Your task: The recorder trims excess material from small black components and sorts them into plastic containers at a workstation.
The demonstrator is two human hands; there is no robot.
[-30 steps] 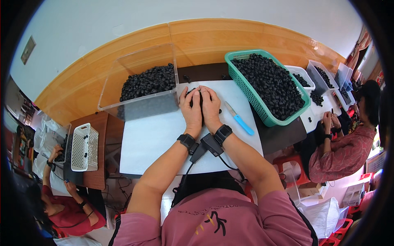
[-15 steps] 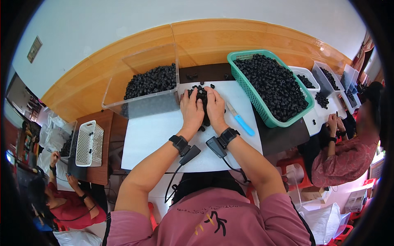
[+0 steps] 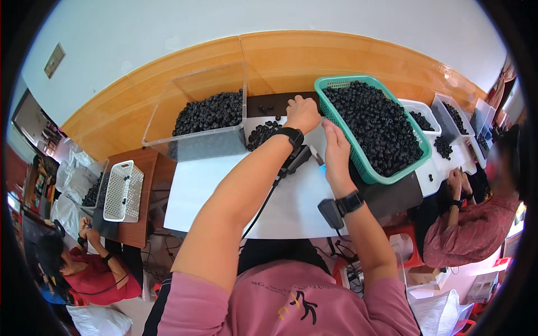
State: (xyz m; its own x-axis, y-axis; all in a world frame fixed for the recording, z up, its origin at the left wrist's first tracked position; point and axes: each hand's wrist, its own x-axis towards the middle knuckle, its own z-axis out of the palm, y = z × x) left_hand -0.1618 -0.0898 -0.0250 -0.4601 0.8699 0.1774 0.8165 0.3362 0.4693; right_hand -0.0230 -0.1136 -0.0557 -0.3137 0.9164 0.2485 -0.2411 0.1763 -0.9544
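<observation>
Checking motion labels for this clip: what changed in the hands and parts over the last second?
The left hand moved forward and right, from the small pile of black ring-shaped parts to the rim of the green plastic basket. The right hand split from it and drew back slightly, beside the basket. What either holds cannot be seen. The clear plastic bin of black parts, the basket and the white sheet stayed put.

Pink shirt, black wristbands [image 3: 292,135] (cabled)

A small sorting workshop: bins of black rings [image 3: 210,112] at 12 o'clock, seated workers [image 3: 476,224] at 3 and 8.
</observation>
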